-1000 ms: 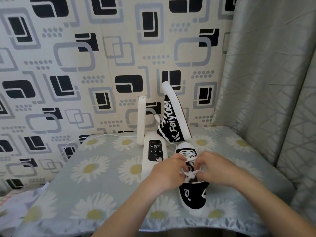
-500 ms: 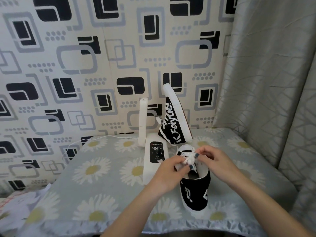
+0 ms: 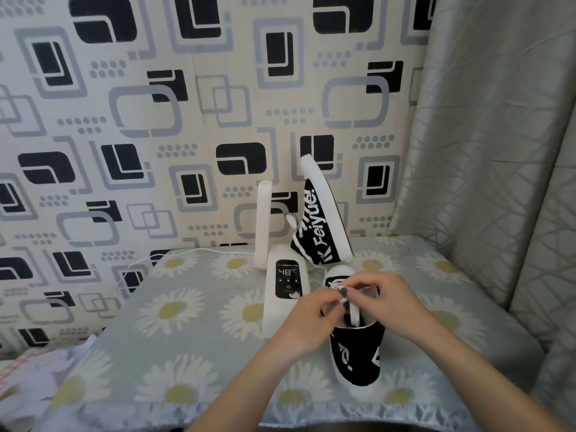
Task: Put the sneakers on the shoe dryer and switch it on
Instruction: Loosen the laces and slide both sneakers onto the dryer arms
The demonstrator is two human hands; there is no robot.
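Note:
The white shoe dryer stands mid-table, its display reading 48°C. Its left prong sticks up bare. One black-and-white sneaker hangs sole-up on the right prong. The second sneaker lies on the table right of the dryer, toe pointing away from me. My left hand and my right hand meet over its opening, both pinching the white laces. The hands hide most of the tongue.
The table carries a grey daisy-print cloth. A white cord runs left from the dryer along the back edge. A patterned wall is close behind and a grey curtain hangs at the right. Papers lie low at the left.
Both hands have moved slightly up and away along the lying sneaker, pulling its laces. The dryer and the hanging sneaker have not moved.

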